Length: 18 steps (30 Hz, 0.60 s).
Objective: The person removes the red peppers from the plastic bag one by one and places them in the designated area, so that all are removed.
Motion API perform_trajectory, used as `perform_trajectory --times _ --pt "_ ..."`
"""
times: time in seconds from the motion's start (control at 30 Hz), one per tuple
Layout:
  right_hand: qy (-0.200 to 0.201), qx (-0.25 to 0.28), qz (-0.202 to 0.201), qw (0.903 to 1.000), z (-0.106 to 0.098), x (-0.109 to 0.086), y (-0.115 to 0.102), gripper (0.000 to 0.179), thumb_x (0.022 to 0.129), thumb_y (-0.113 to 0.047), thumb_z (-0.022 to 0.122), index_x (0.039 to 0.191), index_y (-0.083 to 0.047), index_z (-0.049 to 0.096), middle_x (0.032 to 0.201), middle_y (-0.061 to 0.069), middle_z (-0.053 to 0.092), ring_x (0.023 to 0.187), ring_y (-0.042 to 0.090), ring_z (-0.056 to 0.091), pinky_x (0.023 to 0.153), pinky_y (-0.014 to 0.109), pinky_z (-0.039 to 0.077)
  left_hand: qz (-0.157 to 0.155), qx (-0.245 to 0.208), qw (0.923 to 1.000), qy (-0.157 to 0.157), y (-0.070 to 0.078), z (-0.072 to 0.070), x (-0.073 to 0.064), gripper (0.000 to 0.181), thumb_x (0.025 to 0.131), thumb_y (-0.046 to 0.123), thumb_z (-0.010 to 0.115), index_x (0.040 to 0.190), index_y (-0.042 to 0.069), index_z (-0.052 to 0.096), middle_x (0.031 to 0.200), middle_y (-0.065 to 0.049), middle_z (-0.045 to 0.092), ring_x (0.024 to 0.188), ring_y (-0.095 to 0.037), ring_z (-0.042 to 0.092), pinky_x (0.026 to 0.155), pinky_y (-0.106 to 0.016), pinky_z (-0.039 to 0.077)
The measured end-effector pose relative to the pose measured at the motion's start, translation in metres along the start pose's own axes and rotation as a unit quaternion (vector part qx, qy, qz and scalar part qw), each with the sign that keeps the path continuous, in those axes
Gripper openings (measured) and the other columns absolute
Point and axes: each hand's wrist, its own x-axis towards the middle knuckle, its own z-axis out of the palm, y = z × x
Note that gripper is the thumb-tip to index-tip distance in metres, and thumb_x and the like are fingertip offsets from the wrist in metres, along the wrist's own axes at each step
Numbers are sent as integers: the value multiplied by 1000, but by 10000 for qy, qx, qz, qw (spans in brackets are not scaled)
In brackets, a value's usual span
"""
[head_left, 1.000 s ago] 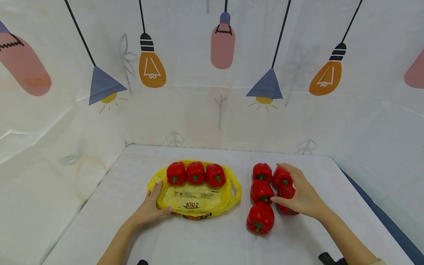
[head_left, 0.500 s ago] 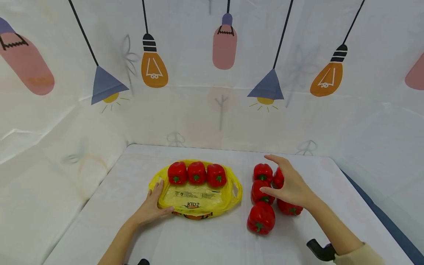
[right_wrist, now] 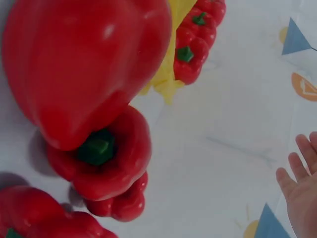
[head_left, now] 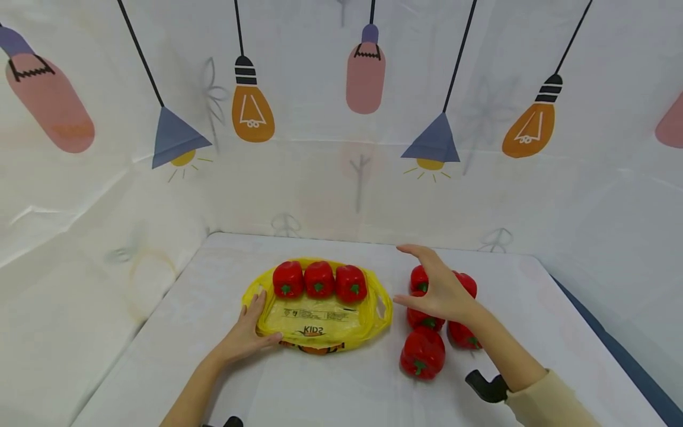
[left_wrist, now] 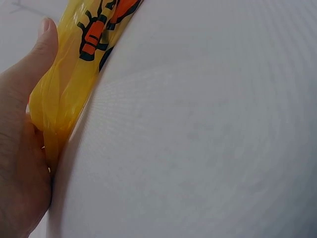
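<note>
Nearby, a curved black fitting [head_left: 488, 388] juts from a cream fabric sleeve [head_left: 552, 403] as a person works at a table under a smooth white covering [head_left: 331, 391]. From where I stand, a glossy red bell pepper with a green stem [head_left: 423, 354] sits closest on the right, heading a group of five. The person's left hand [head_left: 245, 341], relaxed rather than clenched, rests with thumb and fingers spread against the left edge of a yellow plastic bag [head_left: 368, 325], which lies flattened on the table and carries dark lettering. Past the front pepper, the right hand [head_left: 440, 290] hangs released above the four other red bell peppers [head_left: 463, 336] of the group, partly hiding them, its thumb and fingers parted in a wide curve toward the bag. Three more glossy red bell peppers [head_left: 319, 280] stand side by side on the bag's far part, green stems facing the person. Behind the table hangs a white sheet [head_left: 299, 184] printed with blue lampshades [head_left: 434, 139], orange bulbs [head_left: 253, 115] and pink lamps [head_left: 366, 80].
</note>
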Motion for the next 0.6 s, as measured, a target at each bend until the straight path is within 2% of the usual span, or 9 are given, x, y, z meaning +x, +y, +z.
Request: perform_trajectory --times 0.17,0.33,0.6 --pt "-69 58 -103 9999 5 9 -6 85 72 -28 86 141 -7 41 141 7 44 129 25 41 98 56 43 -56 0 10000 -21 0 -1 1 109 80 42 74 151 -7 8 156 -28 12 144 -42 2 113 -58 -2" --pt "-211 59 -93 9997 10 18 -10 81 72 -31 85 139 -10 44 139 2 47 128 21 43 100 52 43 -119 -28 9999 -76 0 -1 2 109 81 43 74 151 -6 6 156 -27 11 145 -41 2 114 -57 -2" --pt "-513 186 -23 9985 20 33 -17 72 75 -36 82 134 -12 49 133 1 52 125 23 46 102 51 41 -105 -42 9999 -62 -1 0 2 110 80 43 74 151 -6 6 156 -27 10 145 -40 1 114 -57 -3"
